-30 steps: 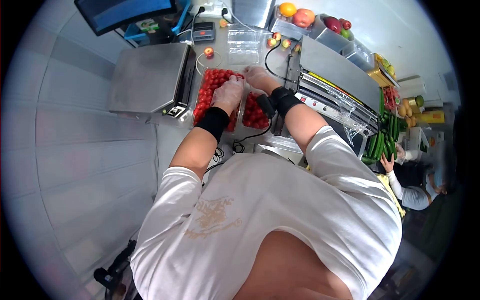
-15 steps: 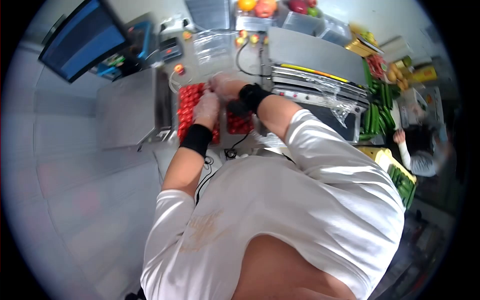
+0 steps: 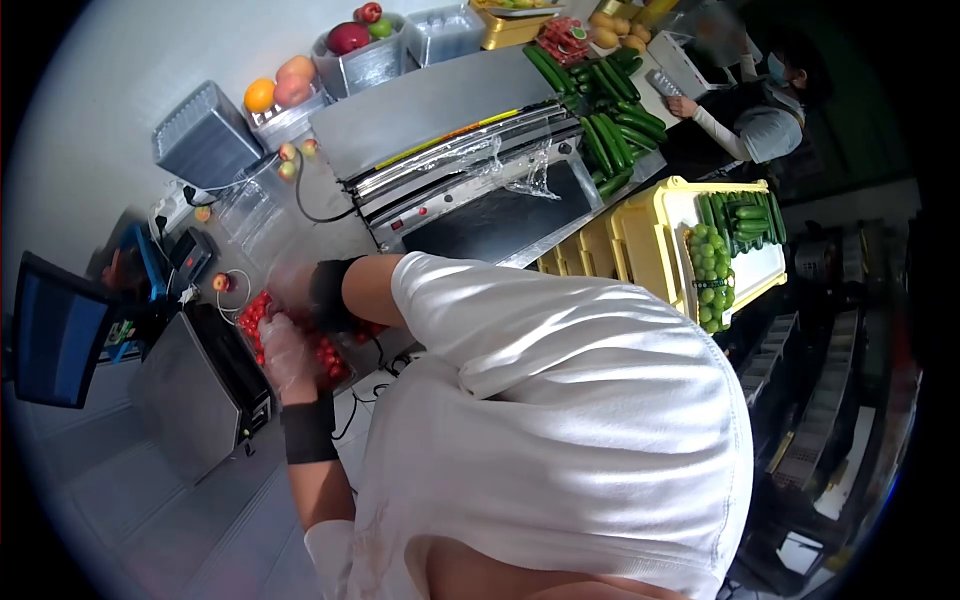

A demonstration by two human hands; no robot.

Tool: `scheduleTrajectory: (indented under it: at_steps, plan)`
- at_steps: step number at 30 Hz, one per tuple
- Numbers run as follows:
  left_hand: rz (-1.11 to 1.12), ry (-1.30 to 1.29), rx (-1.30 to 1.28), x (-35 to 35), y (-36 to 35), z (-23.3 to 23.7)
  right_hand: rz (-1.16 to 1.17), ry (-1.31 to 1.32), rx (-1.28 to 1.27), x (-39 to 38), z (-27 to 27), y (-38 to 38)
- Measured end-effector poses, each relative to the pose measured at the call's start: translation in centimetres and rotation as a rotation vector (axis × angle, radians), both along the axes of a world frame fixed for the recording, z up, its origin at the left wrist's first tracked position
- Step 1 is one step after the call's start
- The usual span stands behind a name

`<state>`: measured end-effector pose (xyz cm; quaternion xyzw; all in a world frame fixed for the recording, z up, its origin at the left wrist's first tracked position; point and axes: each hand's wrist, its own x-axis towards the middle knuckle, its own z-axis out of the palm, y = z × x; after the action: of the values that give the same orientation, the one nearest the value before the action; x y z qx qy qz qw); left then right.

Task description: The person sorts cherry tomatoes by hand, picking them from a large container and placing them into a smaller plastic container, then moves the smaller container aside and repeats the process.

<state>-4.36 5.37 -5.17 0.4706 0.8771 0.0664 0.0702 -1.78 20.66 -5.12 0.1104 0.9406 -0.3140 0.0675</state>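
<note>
My left hand (image 3: 287,355), in a clear plastic glove below a black wristband, reaches over a tray of small red fruits that look like cherry tomatoes (image 3: 330,360). Its fingers are bunched together at the fruit. Whatever lies between them is too small to make out. Close beside it, my right hand (image 3: 293,278) is at the tray's far side, also gloved and smeared by motion, so its fingers cannot be read. More red fruit (image 3: 368,330) shows partly behind my right wrist.
A film-wrapping machine (image 3: 480,215) stands right of the tray, with cucumbers (image 3: 610,140) beyond. A yellow crate (image 3: 650,215) holds green fruit and cucumbers. A monitor (image 3: 62,330) and metal box (image 3: 190,390) stand left. A co-worker (image 3: 765,130) stands at the far right.
My view has swung to the right, bringing the co-worker and yellow crate further in. Both hands remain at the red fruit; my right hand is now blurred.
</note>
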Motion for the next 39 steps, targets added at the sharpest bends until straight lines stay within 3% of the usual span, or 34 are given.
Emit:
scheduleTrajectory:
  at_steps: [1,2,4,6,7,10,12,17,20,24,26,27,28,30,33,35,37,38,39]
  plan:
    - [-0.173,0.255,-0.285,-0.4,-0.3,0.1,-0.001,-0.008,0.024,-0.5,-0.4,-0.1]
    - [-0.004,0.056,-0.008,-0.2,-0.9,0.0,0.001,-0.014,0.045,-0.9,-1.0,-0.4]
    - [-0.317,0.383,-0.439,1.2,-0.7,4.8,0.004,-0.023,0.090,-1.9,-2.0,-0.8]
    - [0.004,-0.006,0.186,1.0,-1.9,4.0,0.003,-0.031,0.131,-2.7,-2.7,-1.1]
    - [0.087,-0.048,0.318,2.0,-1.8,5.4,0.000,-0.035,0.142,-3.0,-3.1,-1.2]
    - [0.130,-0.087,0.288,2.1,-2.2,7.4,-0.003,-0.043,0.176,-3.7,-3.6,-1.6]
    - [0.073,0.037,0.445,0.3,-3.3,4.8,-0.023,-0.044,0.199,-4.1,-4.2,-1.8]
    - [0.250,-0.138,0.615,0.2,-4.0,5.7,-0.097,-0.106,0.056,-6.7,-8.1,-2.3]
    - [0.206,-0.046,0.641,0.3,-4.9,6.0,-0.031,-0.133,0.141,-8.3,-11.3,-2.3]
    - [0.172,0.012,0.553,-1.2,-6.5,4.5,-0.129,-0.162,0.014,-7.8,-9.7,-1.5]
    - [0.198,0.004,0.566,-1.4,-6.6,4.2,-0.032,-0.159,-0.030,-5.7,-6.8,-1.8]
    - [0.195,-0.001,0.573,-1.3,-6.7,4.2,-0.240,-0.105,-0.438,-9.7,-13.5,-2.0]
    - [0.192,-0.006,0.578,-1.2,-6.9,4.3,-0.237,-0.105,-0.438,-9.8,-13.8,-2.2]
    - [0.179,-0.007,0.590,-1.3,-7.2,4.6,-0.921,-0.135,-1.297,-8.8,-12.3,-3.3]
    - [0.168,0.002,0.686,-1.2,-7.2,4.6,-0.310,-0.036,-0.409,-0.1,0.2,-2.1]
    - [0.173,0.017,0.760,-1.7,-7.8,3.9,-0.310,0.075,-0.425,-2.5,-4.7,-2.4]
    - [0.252,-0.322,0.830,-3.2,-8.8,2.5,-0.308,0.189,-0.447,-4.0,-8.9,-1.8]
    - [0.253,-0.316,0.824,-3.2,-9.2,2.7,-0.127,0.404,-0.274,-4.2,-10.0,-0.7]
    - [0.367,-0.657,0.905,-3.2,-9.6,3.1,0.058,0.616,-0.100,-4.5,-10.4,0.0]
